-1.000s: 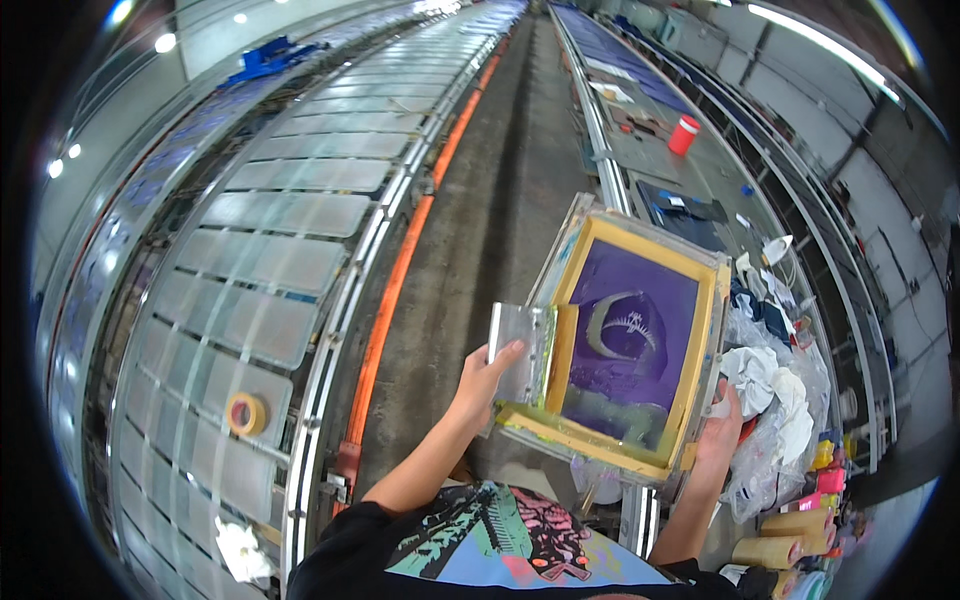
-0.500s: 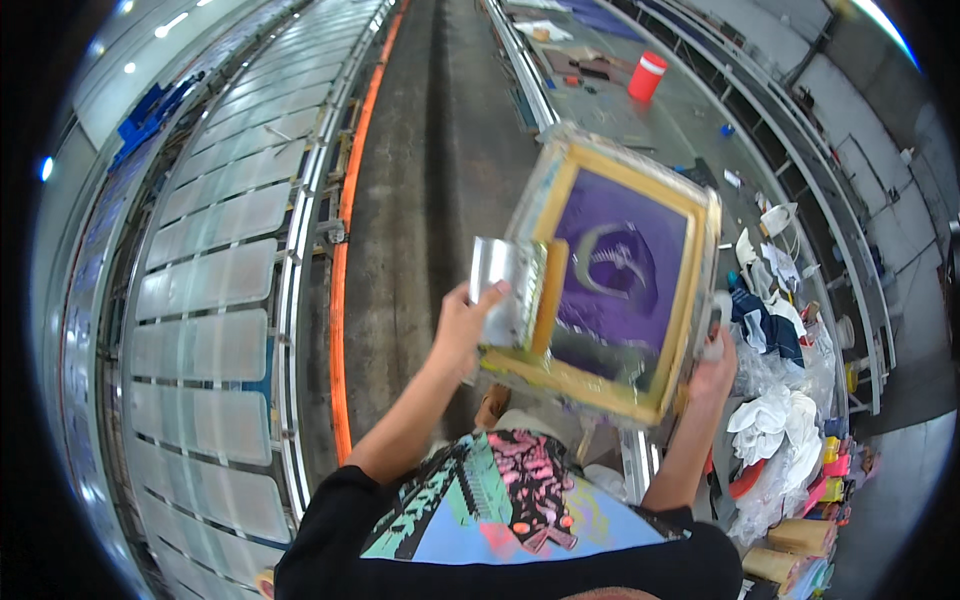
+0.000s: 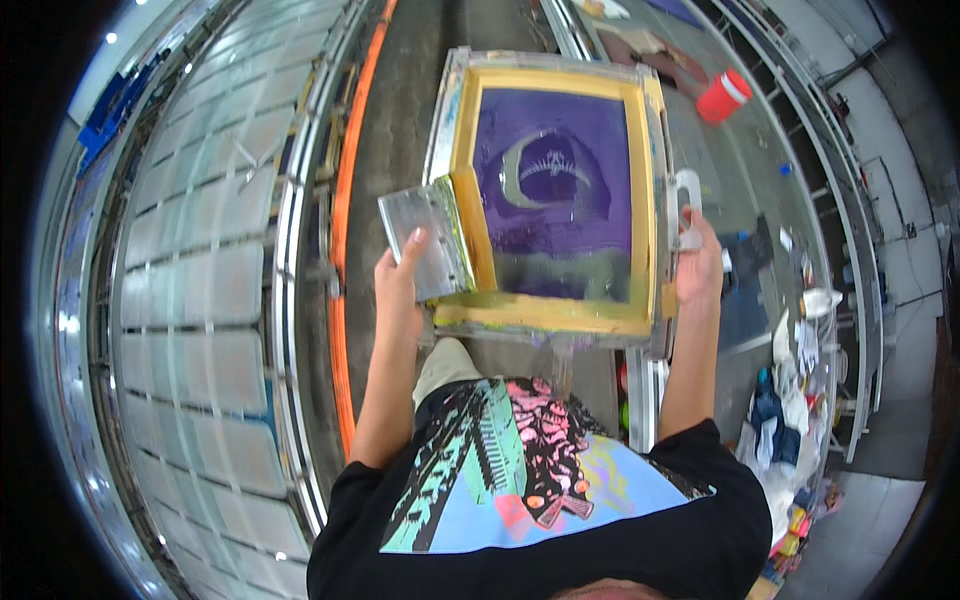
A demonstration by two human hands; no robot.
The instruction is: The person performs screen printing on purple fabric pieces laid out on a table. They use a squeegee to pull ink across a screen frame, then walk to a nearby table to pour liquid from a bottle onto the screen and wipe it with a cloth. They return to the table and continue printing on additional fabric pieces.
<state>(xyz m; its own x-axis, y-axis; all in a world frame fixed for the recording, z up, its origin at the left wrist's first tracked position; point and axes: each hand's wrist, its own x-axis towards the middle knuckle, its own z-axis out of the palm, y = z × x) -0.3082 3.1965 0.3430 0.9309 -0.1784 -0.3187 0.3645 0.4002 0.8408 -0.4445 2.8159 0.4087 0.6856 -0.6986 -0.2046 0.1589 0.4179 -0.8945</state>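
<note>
Fingers of L hand [image 3: 397, 285] grasp a metal scraper [image 3: 418, 210]; the thumb lies flat on its upper face, the other digits mostly hidden, so whether they also hold the frame can't be told. Fingers of R hand [image 3: 699, 262] are closed round a white loop handle [image 3: 686, 185] at the frame's right side. The frame [image 3: 550, 319], w/ a yellow inner border, is in the centre, in front of the person, betw. the two hands. The scraper's amber blade [image 3: 478, 235] overlaps the frame's left border at the near end. Inside: a purple panel [image 3: 600, 118] w/ a pale crescent mark [image 3: 512, 178], greenish toward the near edge. Contact betw. frame and the rail [image 3: 642, 395] below can't be told.

Nearer: the person's black shirt [image 3: 540, 480] w/ multicol. print. Left: an orange strip [image 3: 342, 270], then a long surface w/ rows of pale sheets [image 3: 192, 290]; far left, a blue object [image 3: 115, 112]. Right: a grey surface [image 3: 722, 165] w/ a red cup [image 3: 724, 96] (white band) at the far end, a dark flat item [image 3: 745, 295] nearer, and heaped cloths [image 3: 775, 425] nearer still.
</note>
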